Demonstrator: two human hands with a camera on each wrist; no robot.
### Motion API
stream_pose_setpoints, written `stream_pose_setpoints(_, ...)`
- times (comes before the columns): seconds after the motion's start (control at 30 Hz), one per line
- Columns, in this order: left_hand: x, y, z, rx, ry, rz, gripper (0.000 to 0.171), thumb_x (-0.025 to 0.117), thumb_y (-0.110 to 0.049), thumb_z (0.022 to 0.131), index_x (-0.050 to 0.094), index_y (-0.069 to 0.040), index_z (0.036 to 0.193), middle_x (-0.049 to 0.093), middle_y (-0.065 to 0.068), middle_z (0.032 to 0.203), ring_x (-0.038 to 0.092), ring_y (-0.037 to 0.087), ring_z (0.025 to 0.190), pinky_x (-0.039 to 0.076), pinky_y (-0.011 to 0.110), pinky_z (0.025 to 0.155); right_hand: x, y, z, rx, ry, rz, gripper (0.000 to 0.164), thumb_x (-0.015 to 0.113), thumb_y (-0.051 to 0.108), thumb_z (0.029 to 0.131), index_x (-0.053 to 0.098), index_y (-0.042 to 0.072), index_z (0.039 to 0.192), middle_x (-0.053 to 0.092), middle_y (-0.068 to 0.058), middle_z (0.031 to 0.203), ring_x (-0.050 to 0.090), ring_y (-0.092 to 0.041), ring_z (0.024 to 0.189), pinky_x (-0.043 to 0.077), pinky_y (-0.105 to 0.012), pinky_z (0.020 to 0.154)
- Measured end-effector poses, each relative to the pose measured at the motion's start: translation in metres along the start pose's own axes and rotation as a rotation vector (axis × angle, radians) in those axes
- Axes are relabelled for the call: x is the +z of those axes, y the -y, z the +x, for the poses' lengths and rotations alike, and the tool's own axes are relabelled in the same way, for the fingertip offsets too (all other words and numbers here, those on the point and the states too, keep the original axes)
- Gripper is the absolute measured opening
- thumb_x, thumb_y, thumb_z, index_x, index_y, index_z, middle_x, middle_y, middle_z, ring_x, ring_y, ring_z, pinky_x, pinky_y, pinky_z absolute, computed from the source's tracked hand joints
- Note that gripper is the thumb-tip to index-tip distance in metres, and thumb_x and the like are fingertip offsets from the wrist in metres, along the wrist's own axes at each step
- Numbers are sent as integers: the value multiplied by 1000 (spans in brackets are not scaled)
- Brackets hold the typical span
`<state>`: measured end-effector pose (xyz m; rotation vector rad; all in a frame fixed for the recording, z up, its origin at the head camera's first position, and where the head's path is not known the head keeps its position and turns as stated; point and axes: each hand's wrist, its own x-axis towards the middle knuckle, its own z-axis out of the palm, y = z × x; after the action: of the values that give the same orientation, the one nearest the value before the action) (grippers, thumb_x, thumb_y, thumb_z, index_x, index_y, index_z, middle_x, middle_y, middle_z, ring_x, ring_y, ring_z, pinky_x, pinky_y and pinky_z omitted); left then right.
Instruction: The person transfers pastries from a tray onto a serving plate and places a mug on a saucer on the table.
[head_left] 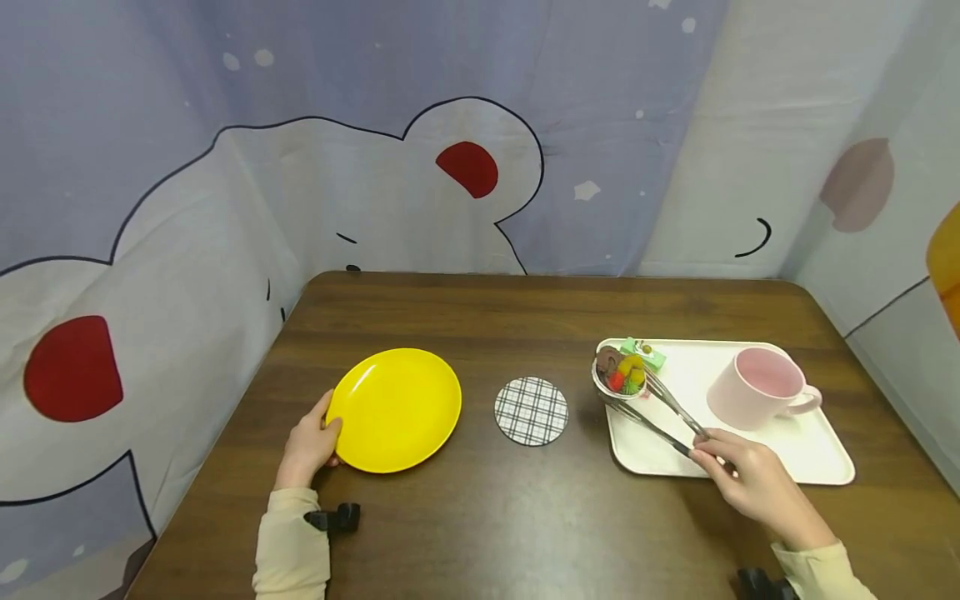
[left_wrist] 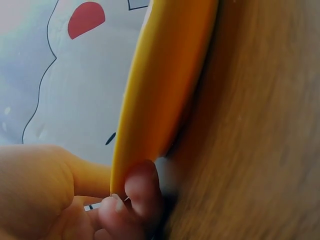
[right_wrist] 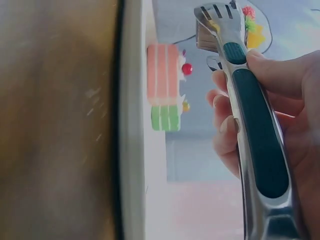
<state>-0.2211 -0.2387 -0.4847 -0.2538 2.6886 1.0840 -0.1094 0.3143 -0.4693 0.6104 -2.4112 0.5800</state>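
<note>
My left hand (head_left: pixel 309 440) pinches the near-left rim of a yellow plate (head_left: pixel 397 408), thumb on top and fingers beneath. In the left wrist view the plate (left_wrist: pixel 165 75) appears edge-on, close over the wood. My right hand (head_left: pixel 750 479) grips metal serving tongs (right_wrist: pixel 260 135) with dark green handle inlays. Between the tong tips sits a small dessert cup (head_left: pixel 617 379) topped with chocolate swirl and red, yellow and green fruit pieces. The cup overlaps the left end of a white tray (head_left: pixel 690 354) in the head view.
A pink mug (head_left: pixel 750 392) stands on the tray's right side. A green cake slice (head_left: pixel 651 357) and a pink cake slice (right_wrist: pixel 162 75) are also on the tray. Between plate and tray lies a round checked coaster (head_left: pixel 531 412). Patterned cloth hangs behind the wooden table (head_left: pixel 480 517).
</note>
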Motion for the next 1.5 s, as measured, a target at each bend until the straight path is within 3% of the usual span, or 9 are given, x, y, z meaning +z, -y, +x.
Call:
stream_pose_setpoints(0.13, -1, 1, 0, 2, -5, -20, 60, 40, -19, 101, 18, -7, 155, 50, 11, 79, 52, 12, 45, 49, 26, 49, 8, 2, 20, 11, 22, 37, 15, 79, -3, 68, 74, 6, 79, 70, -4, 82, 55, 2, 68, 44, -11, 60)
stream_pose_setpoints(0.33, 0, 2, -1, -1, -11, -46, 59, 41, -19, 100, 20, -8, 154, 52, 12, 82, 52, 12, 46, 49, 25, 50, 21, 7, 50, 27, 81, 31, 11, 78, 2, 72, 75, 8, 80, 72, -5, 85, 60, -3, 71, 46, -15, 62)
stream_pose_setpoints(0.57, 1, 3, -1, 2, -18, -58, 59, 42, -18, 100, 21, -8, 154, 54, 15, 88, 51, 12, 46, 50, 25, 49, 51, 19, 88, -65, 98, 49, 7, 77, 0, 72, 75, 5, 77, 74, -8, 84, 71, -27, 82, 55, -42, 73)
stream_pose_setpoints(0.67, 2, 4, -2, -5, -27, -72, 59, 43, -18, 100, 22, -9, 154, 55, 14, 86, 51, 12, 45, 49, 25, 50, 70, 28, 103, -119, 129, 108, 5, 75, 0, 75, 74, 5, 77, 70, -4, 78, 66, -17, 71, 54, -34, 67)
stream_pose_setpoints(0.77, 2, 4, -2, -2, -33, -92, 59, 43, -18, 100, 23, -9, 154, 54, 11, 81, 51, 12, 45, 49, 25, 50, 90, 39, 116, -154, 176, 184, 6, 72, 2, 80, 72, 6, 76, 62, 1, 71, 51, -3, 60, 46, -23, 57)
stream_pose_setpoints(0.87, 2, 5, -1, -2, -36, -104, 58, 44, -17, 100, 23, -9, 154, 52, 8, 76, 50, 12, 45, 49, 25, 49, 105, 50, 125, -161, 208, 240, 7, 70, 4, 83, 72, 6, 76, 58, 3, 70, 45, 1, 60, 43, -20, 55)
stream_pose_setpoints(1.17, 2, 6, 2, -2, -43, -128, 59, 44, -17, 100, 23, -9, 154, 51, 6, 71, 49, 12, 44, 48, 24, 49, 137, 85, 151, -247, 317, 281, 11, 68, 11, 87, 73, 7, 79, 67, 0, 78, 62, -9, 67, 54, -27, 65)
stream_pose_setpoints(1.33, 2, 6, 1, -20, -36, -133, 58, 44, -18, 100, 23, -9, 154, 51, 7, 73, 49, 12, 44, 48, 24, 48, 151, 104, 163, -243, 404, 282, 14, 66, 14, 90, 75, 7, 82, 71, -3, 84, 70, -17, 79, 57, -34, 76)
stream_pose_setpoints(1.5, 3, 6, 1, -27, -47, -133, 58, 45, -18, 100, 25, -10, 154, 51, 6, 72, 49, 12, 43, 48, 24, 47, 167, 115, 173, -218, 492, 313, 19, 63, 16, 92, 72, 5, 80, 65, -2, 77, 57, -10, 65, 50, -24, 63)
